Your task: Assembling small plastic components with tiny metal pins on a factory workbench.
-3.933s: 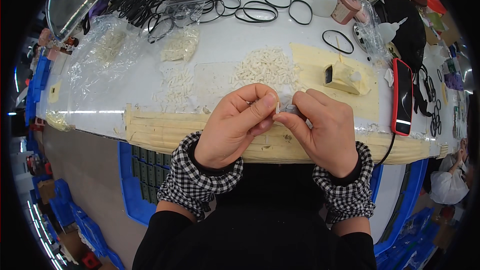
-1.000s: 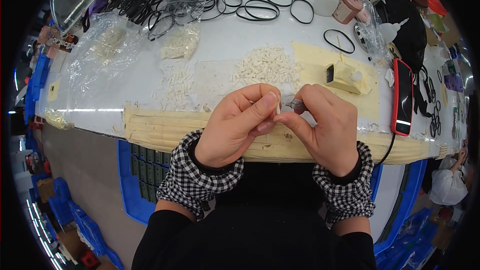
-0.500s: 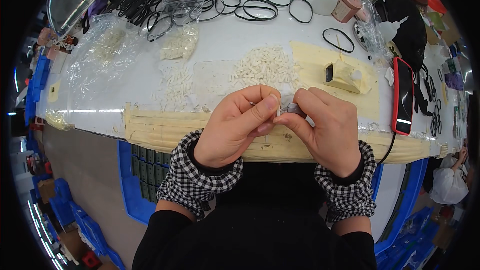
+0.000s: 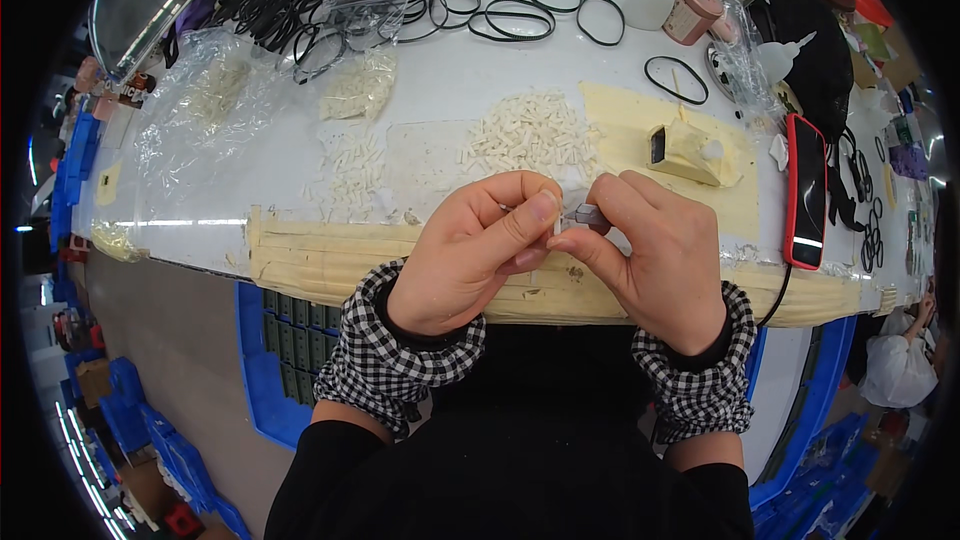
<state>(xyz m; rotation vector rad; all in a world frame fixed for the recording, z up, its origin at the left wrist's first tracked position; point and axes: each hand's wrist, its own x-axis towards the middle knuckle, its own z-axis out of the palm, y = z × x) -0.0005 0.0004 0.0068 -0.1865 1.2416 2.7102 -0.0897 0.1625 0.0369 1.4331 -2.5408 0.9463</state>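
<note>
Over the table's near edge my two hands meet almost fingertip to fingertip. My left hand (image 4: 455, 255) pinches a small white piece (image 4: 558, 225) between thumb and fingers; most of it is hidden. A small grey block-like tool (image 4: 588, 214) sits in the curled fingers of my right hand (image 4: 660, 255), its tip close to the white piece. Whether the two touch I cannot tell. Just beyond the hands lies a heap of short white tube-like pieces (image 4: 532, 135). A looser scatter of the same pieces (image 4: 355, 170) is to its left.
Black rubber loops (image 4: 512, 20) crowd the far side. Clear plastic bags (image 4: 205, 105) lie at left, one bag (image 4: 362, 80) holding pale pieces. A tape-wrapped block (image 4: 690, 155) stands right of the heap, near a red-cased phone (image 4: 806, 195) with a cable. A blue crate (image 4: 262, 380) is below the table.
My right hand has shifted very slightly to the right, and the grey tool sits a touch further from the left fingertips. My left hand stays in place.
</note>
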